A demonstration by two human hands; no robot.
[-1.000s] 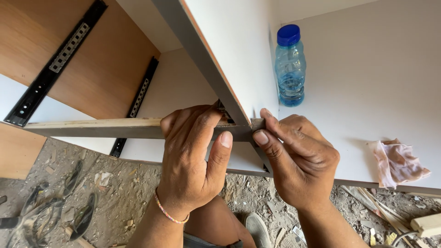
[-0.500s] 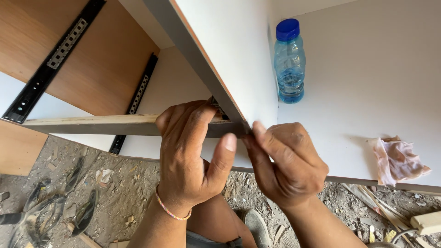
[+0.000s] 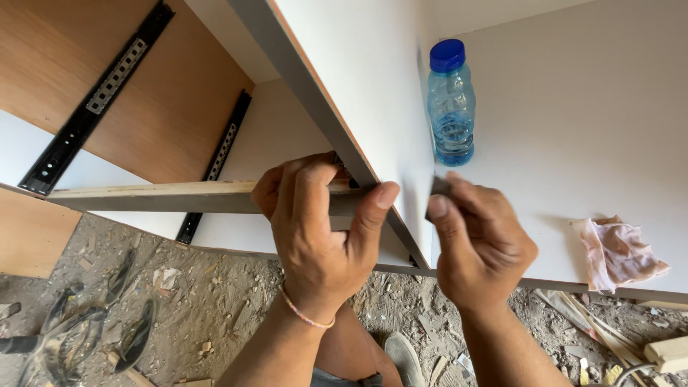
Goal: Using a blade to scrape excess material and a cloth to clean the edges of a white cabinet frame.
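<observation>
- The cabinet carcass lies on its side over a rubble-strewn floor; its white panels are already joined, and two black drawer slides are already fixed inside the wood-toned compartment.
- The grey edge band already covers the upright divider's front edge; by the look of it, the corner where that divider meets the horizontal rail is what remains to finish.
- The left hand grips that corner, fingers curled over the rail and thumb pressed against the divider.
- The right hand pinches a small dark piece narrowly between thumb and forefinger, at the divider's white face; what it is cannot be told.
- A blue water bottle and a pink rag rest on the white panel.
</observation>
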